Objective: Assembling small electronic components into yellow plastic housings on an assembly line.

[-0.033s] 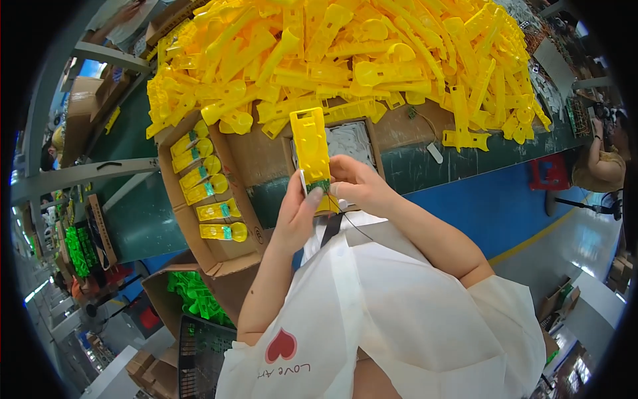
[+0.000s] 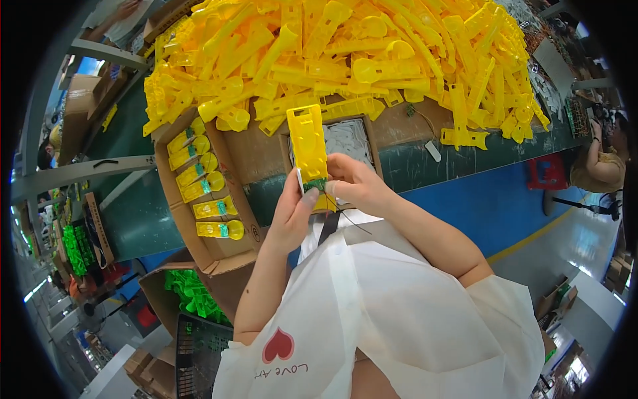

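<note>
Head view, two hands [image 2: 292,213] [image 2: 355,186], one yellow part [image 2: 307,143]

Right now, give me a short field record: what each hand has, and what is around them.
left hand: grips the lower left edge of the yellow plastic part, thumb up
right hand: fingers pinched at the part's lower end, at a small green piece
part pose: upright, held above the table
behind: pile of yellow parts
left: cardboard box with a row of finished yellow pieces
centre: small box of white pieces
</note>
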`<state>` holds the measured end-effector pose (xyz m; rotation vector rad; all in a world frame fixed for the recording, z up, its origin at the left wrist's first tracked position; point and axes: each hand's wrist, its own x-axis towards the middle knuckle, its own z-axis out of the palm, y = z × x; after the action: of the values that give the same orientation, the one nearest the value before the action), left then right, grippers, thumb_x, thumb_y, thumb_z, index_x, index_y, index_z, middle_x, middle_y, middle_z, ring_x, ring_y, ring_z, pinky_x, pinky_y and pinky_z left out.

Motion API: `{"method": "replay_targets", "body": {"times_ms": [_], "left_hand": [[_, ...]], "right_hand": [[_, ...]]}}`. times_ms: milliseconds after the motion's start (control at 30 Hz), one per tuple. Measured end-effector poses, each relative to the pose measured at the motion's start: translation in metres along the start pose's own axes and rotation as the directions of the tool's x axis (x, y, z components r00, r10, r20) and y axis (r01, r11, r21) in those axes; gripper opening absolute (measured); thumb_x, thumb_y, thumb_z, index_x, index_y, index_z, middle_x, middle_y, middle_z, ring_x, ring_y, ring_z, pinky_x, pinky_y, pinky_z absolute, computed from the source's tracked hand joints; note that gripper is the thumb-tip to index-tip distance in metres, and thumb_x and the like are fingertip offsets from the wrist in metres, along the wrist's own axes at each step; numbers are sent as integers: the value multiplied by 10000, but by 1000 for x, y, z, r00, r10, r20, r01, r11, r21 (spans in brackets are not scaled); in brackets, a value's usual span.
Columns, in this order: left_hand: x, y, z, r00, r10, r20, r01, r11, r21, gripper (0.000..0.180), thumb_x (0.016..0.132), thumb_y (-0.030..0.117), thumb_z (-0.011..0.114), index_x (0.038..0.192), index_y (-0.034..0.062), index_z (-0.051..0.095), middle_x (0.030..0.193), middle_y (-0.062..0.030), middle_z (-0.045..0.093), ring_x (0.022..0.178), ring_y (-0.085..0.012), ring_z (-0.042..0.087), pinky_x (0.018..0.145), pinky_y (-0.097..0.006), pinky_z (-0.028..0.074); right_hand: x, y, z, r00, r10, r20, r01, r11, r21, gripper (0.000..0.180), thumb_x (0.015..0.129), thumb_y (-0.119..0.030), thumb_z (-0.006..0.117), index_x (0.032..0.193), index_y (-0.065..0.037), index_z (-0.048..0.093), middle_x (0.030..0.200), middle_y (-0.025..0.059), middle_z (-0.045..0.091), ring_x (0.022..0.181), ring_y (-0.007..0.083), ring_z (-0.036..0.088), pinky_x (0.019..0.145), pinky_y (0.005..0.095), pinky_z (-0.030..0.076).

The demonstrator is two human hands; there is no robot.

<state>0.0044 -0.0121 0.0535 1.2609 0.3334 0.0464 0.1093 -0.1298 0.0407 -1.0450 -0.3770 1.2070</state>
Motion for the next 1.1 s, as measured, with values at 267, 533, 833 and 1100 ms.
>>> {"method": "replay_targets", "body": {"times_ms": [267,533,833,1100], "left_hand": [[-10,1,-7,995,46,84,-62,976,209,428,862,18,372,1272,-14,254,1181,-85,398,1101,-160,385,945,-269,285],[-18,2,-6,987,88,132,-114,971,208,449,853,-3,376,1283,-15,246,1207,-87,391,1121,-156,377,954,-269,278],[-1,-17,-16,996,-48,-70,30,972,-235,377,886,115,410,1236,3,325,1097,-99,489,989,-160,503,854,-285,413],[-6,-16,-15,994,-102,-31,75,872,-483,417,914,253,362,1245,1,321,1112,-100,489,1014,-182,498,884,-325,401]], "right_hand": [[3,10,11,999,-2,-33,1,999,-36,343,795,-31,517,1118,-25,400,1012,45,506,901,107,516,789,263,441],[-5,6,15,993,-111,-31,106,986,-131,342,782,-5,526,1096,-44,396,963,37,507,881,105,517,773,256,446],[1,11,2,967,-245,-71,191,880,-435,400,727,-107,655,1060,-42,444,922,66,541,801,145,552,712,261,456],[0,12,15,838,-542,67,315,380,-870,261,702,-84,647,914,-22,509,765,99,530,675,208,547,586,301,448]]}}
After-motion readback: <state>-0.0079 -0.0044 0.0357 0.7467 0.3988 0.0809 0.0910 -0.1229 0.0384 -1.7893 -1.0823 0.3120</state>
